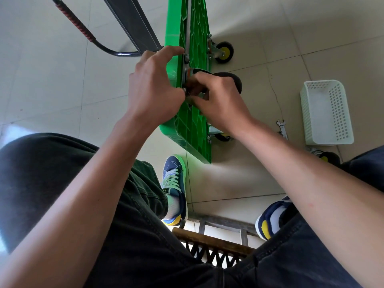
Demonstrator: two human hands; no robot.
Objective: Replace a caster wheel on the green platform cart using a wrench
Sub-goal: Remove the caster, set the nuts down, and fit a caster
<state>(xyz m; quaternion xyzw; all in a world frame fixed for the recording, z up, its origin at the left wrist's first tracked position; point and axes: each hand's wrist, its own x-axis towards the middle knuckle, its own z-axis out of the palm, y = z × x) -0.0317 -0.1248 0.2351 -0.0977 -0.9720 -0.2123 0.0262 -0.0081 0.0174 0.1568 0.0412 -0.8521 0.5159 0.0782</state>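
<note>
- Green platform cart stood on its edge on the tiled floor, underside facing right, its black handle lying out to the left.
- My left hand gripped the deck's edge; my right hand was curled around the black caster wheel at its mounting plate.
- Counted: two yellow-hubbed casters mounted, a third caster loose on the floor.
- One wrench lay beside one white basket, open floor between cart and basket.
</note>
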